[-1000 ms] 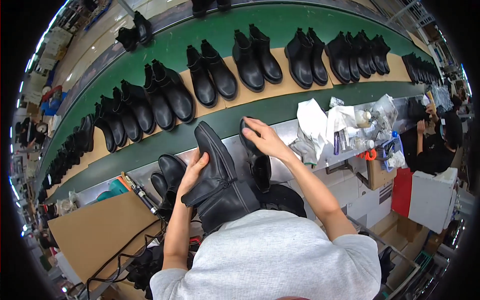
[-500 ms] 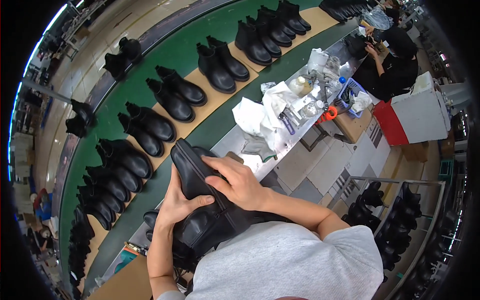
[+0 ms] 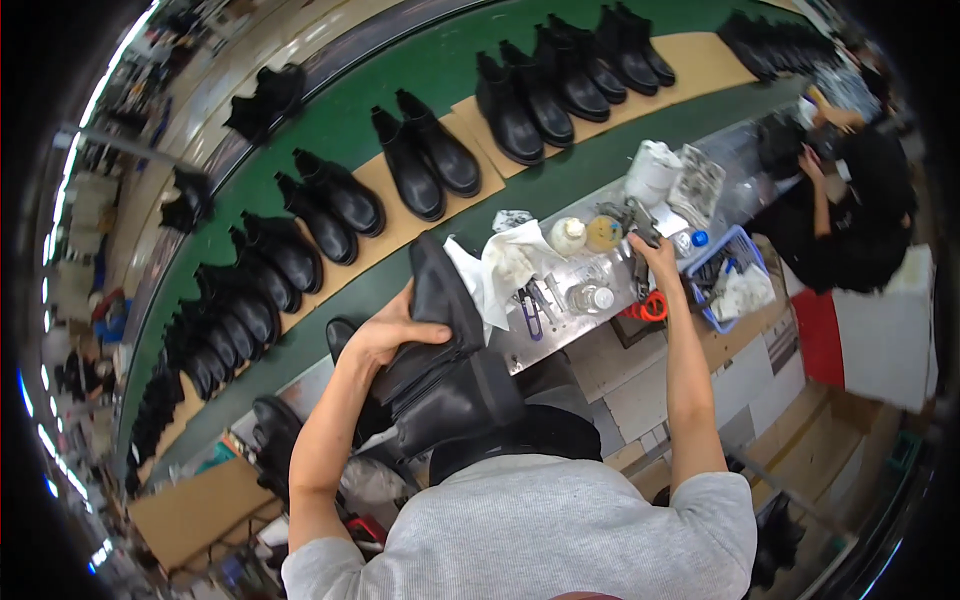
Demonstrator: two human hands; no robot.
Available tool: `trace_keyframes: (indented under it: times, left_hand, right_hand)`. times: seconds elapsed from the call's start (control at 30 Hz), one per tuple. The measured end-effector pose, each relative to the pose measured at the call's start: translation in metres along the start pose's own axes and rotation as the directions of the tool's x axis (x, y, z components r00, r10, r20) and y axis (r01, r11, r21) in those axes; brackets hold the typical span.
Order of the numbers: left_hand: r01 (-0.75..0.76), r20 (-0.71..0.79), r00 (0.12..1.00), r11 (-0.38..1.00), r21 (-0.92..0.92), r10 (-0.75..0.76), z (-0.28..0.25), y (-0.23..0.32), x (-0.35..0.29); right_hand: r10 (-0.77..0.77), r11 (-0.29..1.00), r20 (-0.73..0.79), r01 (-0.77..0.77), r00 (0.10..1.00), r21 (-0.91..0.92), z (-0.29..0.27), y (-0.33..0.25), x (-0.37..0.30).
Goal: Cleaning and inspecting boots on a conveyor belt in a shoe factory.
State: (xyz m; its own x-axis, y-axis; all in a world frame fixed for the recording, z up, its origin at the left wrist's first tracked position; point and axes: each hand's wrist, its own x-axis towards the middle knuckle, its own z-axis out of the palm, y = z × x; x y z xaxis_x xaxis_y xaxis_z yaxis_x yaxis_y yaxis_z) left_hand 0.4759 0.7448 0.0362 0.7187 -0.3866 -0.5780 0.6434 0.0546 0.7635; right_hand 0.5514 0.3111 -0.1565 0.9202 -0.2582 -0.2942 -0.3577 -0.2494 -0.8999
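My left hand grips a black ankle boot above my lap, its thumb pressed across the boot and the toe tipped up and away. Beneath it, more black leather footwear rests near my lap, partly covered. Over at the right of the metal bench, my right hand has its fingers closed round a dark grey tool, whose exact kind I cannot make out. An orange coil lies just below that hand.
Pairs of black boots stand along cardboard on the green conveyor. White cloths, bottles and a blue basket crowd the metal bench. A co-worker sits at the far right.
My right hand has left the boot and reached right to the grey tool. My left hand still holds the boot, now turned more upright. The view has shifted.
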Motion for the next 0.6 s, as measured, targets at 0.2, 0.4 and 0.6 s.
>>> trace_keyframes:
  times: [0.2,0.4,0.6]
  left_hand:
    - [-0.022,-0.073,0.997,0.985,0.172,0.036,0.013,0.019,0.039]
    - [0.040,-0.105,0.994,0.960,0.277,-0.011,0.000,0.036,0.045]
    - [0.107,-0.110,0.990,0.968,0.227,-0.083,-0.005,0.044,0.050]
  right_hand:
    - [-0.092,0.994,0.000,0.092,0.996,0.054,0.001,0.004,0.011]
    - [-0.220,0.947,-0.032,0.221,0.975,0.235,-0.015,-0.084,-0.032]
    - [-0.227,0.961,0.125,0.202,0.966,0.189,-0.029,-0.166,-0.126]
